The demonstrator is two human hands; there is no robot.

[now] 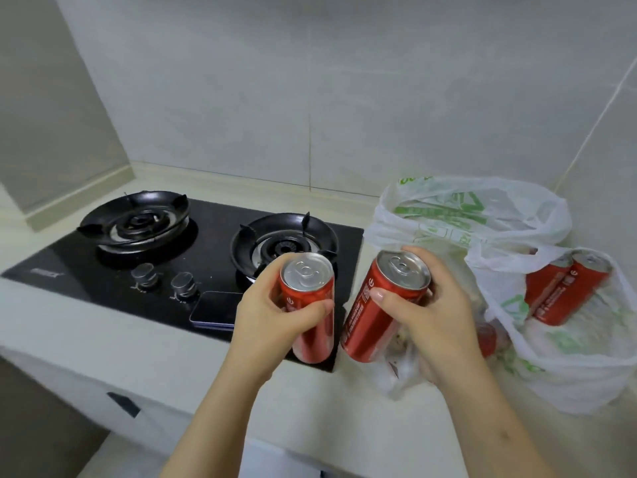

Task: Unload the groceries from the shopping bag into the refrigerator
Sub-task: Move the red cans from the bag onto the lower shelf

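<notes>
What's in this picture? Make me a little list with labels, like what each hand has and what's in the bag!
left hand: holds a red can
right hand: holds a second red can, tilted
shopping bag: white and green plastic, on the counter, right of the stove
in the bag: at least two more red cans, lying down
stove: black, two burners, two knobs
phone: lies on the stove's front edge
fridge: not in view

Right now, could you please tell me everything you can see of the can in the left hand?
The can is slim red metal with white print and a silver top whose pull tab lies flat, seemingly unopened. It is held roughly upright, top toward the camera, over the stove's front right corner. Only the left hand grips it, round its middle.
</notes>
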